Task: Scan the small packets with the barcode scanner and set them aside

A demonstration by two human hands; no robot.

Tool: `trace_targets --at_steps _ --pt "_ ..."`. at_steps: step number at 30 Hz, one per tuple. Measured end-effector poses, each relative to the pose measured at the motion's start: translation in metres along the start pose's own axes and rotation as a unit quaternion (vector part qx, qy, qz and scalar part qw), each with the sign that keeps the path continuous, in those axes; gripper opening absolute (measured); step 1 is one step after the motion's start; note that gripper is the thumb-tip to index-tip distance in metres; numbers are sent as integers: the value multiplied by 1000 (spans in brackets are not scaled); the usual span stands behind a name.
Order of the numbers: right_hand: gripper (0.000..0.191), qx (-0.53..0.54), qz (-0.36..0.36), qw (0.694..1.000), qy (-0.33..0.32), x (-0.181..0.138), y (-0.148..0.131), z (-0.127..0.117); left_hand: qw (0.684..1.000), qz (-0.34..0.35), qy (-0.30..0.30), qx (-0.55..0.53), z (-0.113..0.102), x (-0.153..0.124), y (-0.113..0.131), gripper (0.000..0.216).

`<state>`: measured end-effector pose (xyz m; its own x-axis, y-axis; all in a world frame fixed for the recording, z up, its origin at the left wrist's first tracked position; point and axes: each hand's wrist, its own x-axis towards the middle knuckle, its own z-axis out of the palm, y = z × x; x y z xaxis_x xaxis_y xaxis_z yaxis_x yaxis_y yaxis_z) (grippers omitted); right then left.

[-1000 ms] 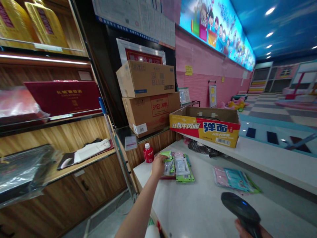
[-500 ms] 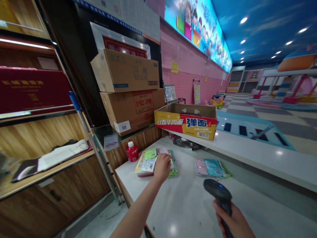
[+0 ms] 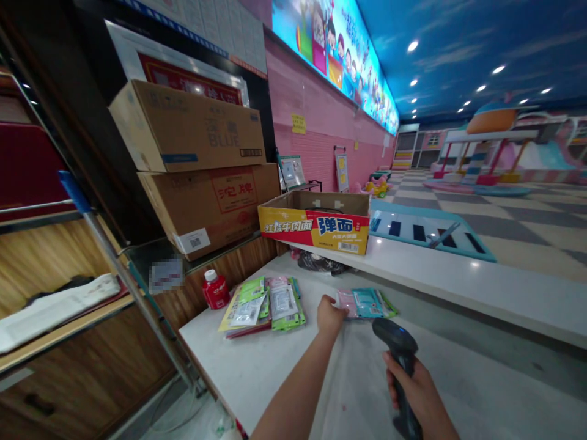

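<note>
Nearest, the right hand [image 3: 415, 386] has its fingers wrapped round a hard, probably light scanner [image 3: 395, 337]. Beyond, the left hand [image 3: 331, 315] sets bent, slightly parted fingers at the left end of the pink-and-teal packets [image 3: 367, 302] near the far edge of the desk [image 3: 355, 373], their hold unclear. Likely light, floppy and slick, the packets suit a pinch across that end.

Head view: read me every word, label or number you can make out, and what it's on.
"BLUE": upper carton
"沱牌": lower carton
"红烧牛肉面" and "弹面": open noodle box
Too small or blurred to read: packets, red bottle, yellow wall note, red framed sign, lit banner, fine print on the boxes.
</note>
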<state>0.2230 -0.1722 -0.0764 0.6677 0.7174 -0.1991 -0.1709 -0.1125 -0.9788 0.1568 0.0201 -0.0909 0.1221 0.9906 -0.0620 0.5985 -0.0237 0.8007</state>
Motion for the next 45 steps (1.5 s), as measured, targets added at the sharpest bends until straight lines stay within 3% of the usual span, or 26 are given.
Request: trace_targets --at_steps 4,7,10,14,20,29,39,45 --pt "48 18 -9 1000 2 -1 0 2 998 -20 25 -47 -1 4 0 35" --pt "50 23 -21 1000 1 -2 0 2 988 -10 6 -156 -10 6 -9 25" --pt "49 12 -21 1000 -15 -7 -2 3 965 6 -9 -263 -25 2 -25 16" --pt "45 -23 -17 997 -76 -20 -5 11 925 56 43 -374 -48 -14 -55 26" --pt "44 -70 -25 984 -162 -38 4 25 928 81 92 -352 -66 -40 -92 28" --pt "38 -72 -28 980 -184 -42 4 25 958 88 128 -243 -65 -45 -102 15" --pt "37 -64 -20 979 -191 -44 0 25 944 112 118 -288 -66 -46 -102 21" --pt "38 -46 -21 986 -162 -44 -3 24 909 65 116 -396 -66 -44 -99 34"
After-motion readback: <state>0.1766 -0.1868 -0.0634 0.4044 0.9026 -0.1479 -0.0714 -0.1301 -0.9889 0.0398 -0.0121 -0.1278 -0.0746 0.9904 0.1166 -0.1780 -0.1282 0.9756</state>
